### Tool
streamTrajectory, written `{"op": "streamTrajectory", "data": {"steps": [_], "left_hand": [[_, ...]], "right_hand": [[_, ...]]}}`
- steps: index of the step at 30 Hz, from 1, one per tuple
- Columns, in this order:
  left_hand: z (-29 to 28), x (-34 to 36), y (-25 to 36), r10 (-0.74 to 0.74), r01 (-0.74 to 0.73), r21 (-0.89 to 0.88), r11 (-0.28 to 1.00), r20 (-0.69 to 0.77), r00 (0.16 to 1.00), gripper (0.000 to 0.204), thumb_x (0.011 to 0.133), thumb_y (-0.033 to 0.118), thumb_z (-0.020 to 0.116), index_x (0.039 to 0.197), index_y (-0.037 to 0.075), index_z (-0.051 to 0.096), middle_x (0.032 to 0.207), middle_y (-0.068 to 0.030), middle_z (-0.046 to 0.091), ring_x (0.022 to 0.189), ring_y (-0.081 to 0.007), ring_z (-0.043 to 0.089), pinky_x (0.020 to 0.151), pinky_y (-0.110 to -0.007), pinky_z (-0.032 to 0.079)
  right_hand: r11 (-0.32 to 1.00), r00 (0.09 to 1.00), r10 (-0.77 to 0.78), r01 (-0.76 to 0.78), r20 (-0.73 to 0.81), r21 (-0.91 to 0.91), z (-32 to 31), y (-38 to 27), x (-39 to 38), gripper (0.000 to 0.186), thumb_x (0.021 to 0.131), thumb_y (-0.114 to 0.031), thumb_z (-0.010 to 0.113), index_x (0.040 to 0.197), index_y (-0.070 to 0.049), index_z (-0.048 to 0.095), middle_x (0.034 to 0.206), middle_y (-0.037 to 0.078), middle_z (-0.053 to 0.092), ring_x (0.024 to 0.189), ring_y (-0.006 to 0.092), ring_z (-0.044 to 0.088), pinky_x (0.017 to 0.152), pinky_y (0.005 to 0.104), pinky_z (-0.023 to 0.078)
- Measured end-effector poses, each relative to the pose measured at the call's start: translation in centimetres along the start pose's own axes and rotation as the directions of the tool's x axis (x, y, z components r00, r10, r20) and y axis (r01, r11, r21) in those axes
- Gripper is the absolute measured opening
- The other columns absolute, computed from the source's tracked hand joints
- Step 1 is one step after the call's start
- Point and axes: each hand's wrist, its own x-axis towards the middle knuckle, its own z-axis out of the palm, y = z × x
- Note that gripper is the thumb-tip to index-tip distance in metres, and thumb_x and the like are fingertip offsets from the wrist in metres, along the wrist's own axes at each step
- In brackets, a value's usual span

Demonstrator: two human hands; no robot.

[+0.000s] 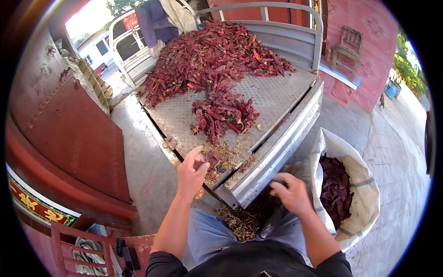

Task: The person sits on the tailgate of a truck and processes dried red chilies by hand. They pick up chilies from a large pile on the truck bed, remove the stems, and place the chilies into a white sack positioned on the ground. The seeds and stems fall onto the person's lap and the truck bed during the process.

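Note:
My left hand [191,171] is over the near corner of a metal truck bed [277,94], its fingers curled in a pinch on a dark red dried chili pepper [212,158]. Just beyond it lies a small heap of dried chilies [224,115], joined to a large pile [217,55] farther back. My right hand [291,193] hovers to the right of the bed's near corner, beside a white woven sack [367,187]. Its fingers are bent together, and anything between them is hidden. Inside the open sack are flattened dark red chilies [334,189].
Seeds and bits litter the bed's near corner. Stems and scraps [242,224] lie on the floor between my legs. A red metal door [78,138] stands left, a red chair frame [83,251] lower left. A wooden chair [348,51] hangs by the pink wall.

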Motion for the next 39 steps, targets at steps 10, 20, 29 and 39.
{"op": "streamTrajectory", "data": {"steps": [10, 20, 29, 39], "left_hand": [[3.0, -8.5, 3.5, 0.058, 0.091, -0.583, 0.807, 0.231, 0.971, 0.037, 0.092, -0.011, 0.071, 0.128, -0.003, 0.064, 0.117, -0.0092, 0.068, 0.099, -0.0159, 0.069, 0.089, -0.030, 0.057], [3.1, -9.8, 5.3, 0.337, -0.349, 0.105, 0.931, 0.115, 0.934, 0.020, 0.083, 0.004, 0.083, 0.102, 0.004, 0.075, 0.094, -0.0124, 0.076, 0.078, -0.0261, 0.074, 0.071, -0.034, 0.059], [2.3, -10.2, 4.0, 0.367, -0.393, 0.192, 0.899, 0.158, 0.917, 0.017, 0.085, 0.008, 0.080, 0.100, 0.007, 0.073, 0.088, -0.0109, 0.074, 0.078, -0.0311, 0.072, 0.069, -0.040, 0.057], [2.1, -10.6, 4.5, 0.367, -0.508, 0.273, 0.817, 0.432, 0.823, 0.013, 0.084, 0.008, 0.075, 0.093, 0.009, 0.066, 0.083, -0.0099, 0.063, 0.077, -0.0332, 0.067, 0.065, -0.043, 0.053]], "right_hand": [[0.947, 0.968, 0.017, -0.096, 0.251, 0.307, 6.3, -1.9, 2.3, 0.026, 0.099, -0.010, 0.069, 0.123, 0.002, 0.068, 0.100, 0.008, 0.074, 0.085, 0.0126, 0.067, 0.076, 0.0288, 0.054], [0.949, 0.978, 0.079, -0.133, 0.191, 0.286, 6.7, -0.5, 0.9, 0.019, 0.100, -0.009, 0.069, 0.115, 0.003, 0.069, 0.095, 0.007, 0.073, 0.079, 0.0102, 0.065, 0.073, 0.0269, 0.054], [0.984, 0.968, 0.118, -0.144, 0.220, 0.103, 6.5, -0.6, 0.2, 0.023, 0.099, -0.013, 0.071, 0.116, 0.001, 0.067, 0.095, 0.004, 0.070, 0.078, 0.0103, 0.064, 0.072, 0.0258, 0.054], [0.366, 0.651, -0.423, 0.759, 0.630, -0.539, 6.0, -3.7, -1.1, 0.045, 0.081, -0.024, 0.080, 0.120, -0.007, 0.066, 0.119, 0.011, 0.066, 0.108, 0.0317, 0.063, 0.093, 0.0421, 0.050]]}}
